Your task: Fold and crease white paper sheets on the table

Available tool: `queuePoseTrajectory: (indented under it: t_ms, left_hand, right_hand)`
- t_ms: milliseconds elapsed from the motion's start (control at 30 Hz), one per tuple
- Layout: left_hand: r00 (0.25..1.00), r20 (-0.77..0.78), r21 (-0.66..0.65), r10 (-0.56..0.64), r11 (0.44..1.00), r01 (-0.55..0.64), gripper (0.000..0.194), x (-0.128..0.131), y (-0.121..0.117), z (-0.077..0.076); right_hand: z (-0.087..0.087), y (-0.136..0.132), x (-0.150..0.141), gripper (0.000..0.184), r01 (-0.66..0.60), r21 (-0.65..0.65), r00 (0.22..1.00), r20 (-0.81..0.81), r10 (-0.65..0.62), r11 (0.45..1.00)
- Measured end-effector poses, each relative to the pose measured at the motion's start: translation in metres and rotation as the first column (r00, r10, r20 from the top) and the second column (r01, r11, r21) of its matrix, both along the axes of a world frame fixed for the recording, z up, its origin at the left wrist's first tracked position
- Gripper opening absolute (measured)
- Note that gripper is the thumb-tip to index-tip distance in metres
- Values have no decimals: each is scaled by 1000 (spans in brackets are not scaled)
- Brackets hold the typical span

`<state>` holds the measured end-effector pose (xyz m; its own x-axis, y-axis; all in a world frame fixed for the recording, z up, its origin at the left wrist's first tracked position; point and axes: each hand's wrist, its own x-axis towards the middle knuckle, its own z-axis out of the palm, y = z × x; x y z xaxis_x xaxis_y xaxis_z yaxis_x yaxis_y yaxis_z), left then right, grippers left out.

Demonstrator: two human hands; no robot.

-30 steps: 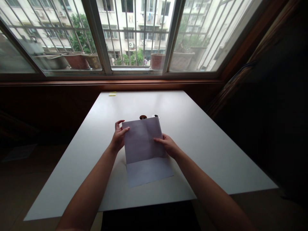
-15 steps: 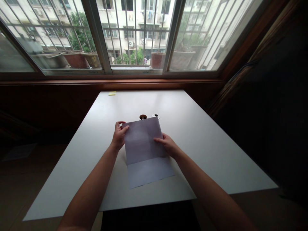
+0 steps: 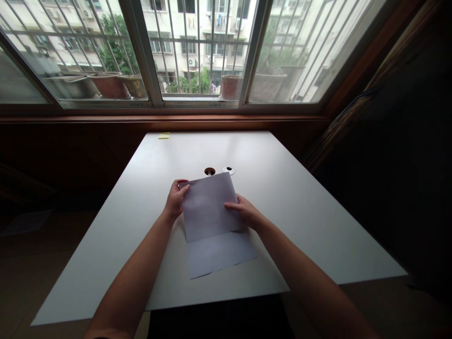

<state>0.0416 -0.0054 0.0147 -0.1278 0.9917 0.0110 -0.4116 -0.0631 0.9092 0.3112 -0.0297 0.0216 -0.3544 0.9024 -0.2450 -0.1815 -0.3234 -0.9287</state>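
Now that the left grip (image 3: 174, 200) has drawn in at the upper-left corner: one paper (image 3: 210, 207), mid-frame over the tabletop (image 3: 300, 226), clamped there and by the right grip (image 3: 249, 213) at its right edge; hold steadier, I judge.

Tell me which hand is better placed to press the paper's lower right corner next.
Probably the right hand: it holds the paper by its right side, nearer that corner, while the left hand grips higher, on the left.
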Motion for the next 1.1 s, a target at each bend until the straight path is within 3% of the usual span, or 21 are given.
queuePoseTrajectory:
  t_ms: [400,533,633,733,800,867,1000,1100]
  left_hand:
    - [999,13,-4,42,999,-42,45,0,2,0]
    - [998,40,84,45,995,-49,44,-3,3,14]
    - [997,58,183,58,981,-67,44,-8,4,32]
    - [997,43,250,66,965,-75,43,-16,2,49]
    - [996,22,278,83,957,-86,44,-23,-1,57]
    - [993,13,291,120,949,-118,43,-30,-3,59]
    - [972,11,243,236,942,-231,35,-46,-5,49]
    - [944,-43,191,328,930,-315,35,-57,-7,34]
  right_hand:
    - [1,3,-1,49,13,30,1000,28,-14,999]
    - [16,8,-1,49,60,147,994,82,-73,987]
    - [36,9,-1,44,123,329,970,158,-183,936]
    - [61,3,-2,32,163,591,869,292,-399,790]
    - [77,-5,-2,25,125,764,741,352,-572,632]
    - [92,-13,-1,18,49,890,674,306,-673,453]
    - [106,-28,0,14,-194,966,750,260,-609,173]
    - [96,-38,-1,21,-360,932,766,313,-562,28]
